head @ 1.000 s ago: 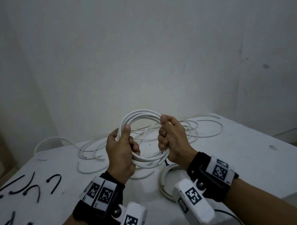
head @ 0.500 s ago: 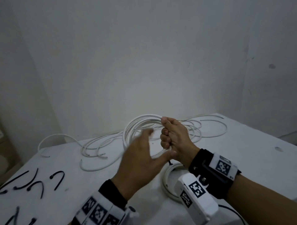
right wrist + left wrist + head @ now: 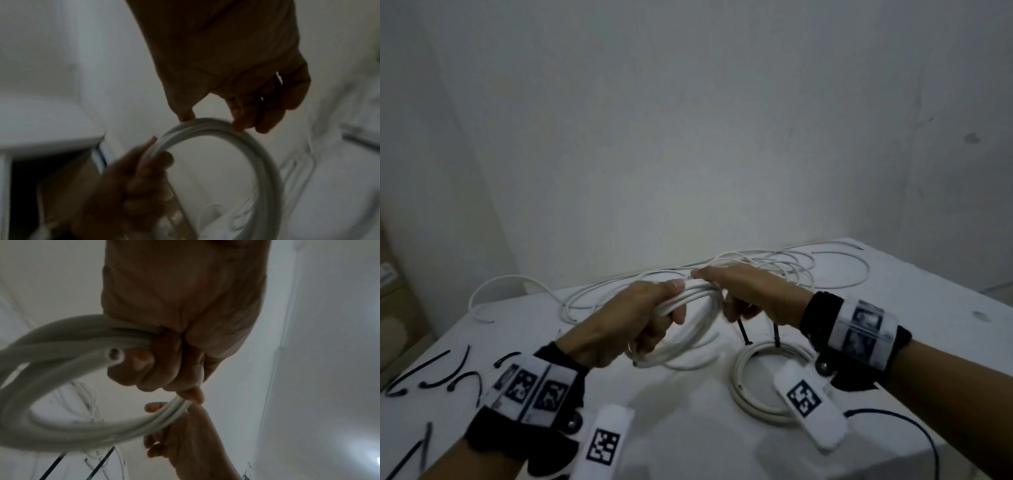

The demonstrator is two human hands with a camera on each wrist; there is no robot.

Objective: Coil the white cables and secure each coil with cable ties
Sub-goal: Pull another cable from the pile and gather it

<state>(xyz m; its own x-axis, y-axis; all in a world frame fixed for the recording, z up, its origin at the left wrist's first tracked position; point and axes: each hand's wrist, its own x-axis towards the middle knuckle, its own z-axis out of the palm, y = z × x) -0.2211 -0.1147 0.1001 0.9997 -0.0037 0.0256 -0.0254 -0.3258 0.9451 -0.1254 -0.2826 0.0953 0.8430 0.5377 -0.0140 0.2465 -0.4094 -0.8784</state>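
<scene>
A white cable coil (image 3: 698, 296) hangs just above the white table (image 3: 688, 428), tilted nearly flat. My left hand (image 3: 640, 322) grips its near-left side, fingers curled round the strands (image 3: 72, 434); a cut cable end (image 3: 114, 354) pokes out beside them. My right hand (image 3: 743, 291) pinches the coil's far-right side between thumb and fingers (image 3: 236, 123). Two black cable tie ends (image 3: 743, 332) stick down from under that hand. The right wrist view shows the coil (image 3: 265, 162) as a ring running from the right hand down to the left hand (image 3: 133, 178).
A second white coil (image 3: 753, 404) lies flat on the table under my right wrist. Loose white cables (image 3: 791, 267) sprawl along the back edge by the wall. Several black cable ties (image 3: 448, 377) are scattered at the near left. The table drops off at left.
The left hand let go of the upright coil, swung open across it, and now grips it again. The coil has come down and tipped from upright to nearly flat.
</scene>
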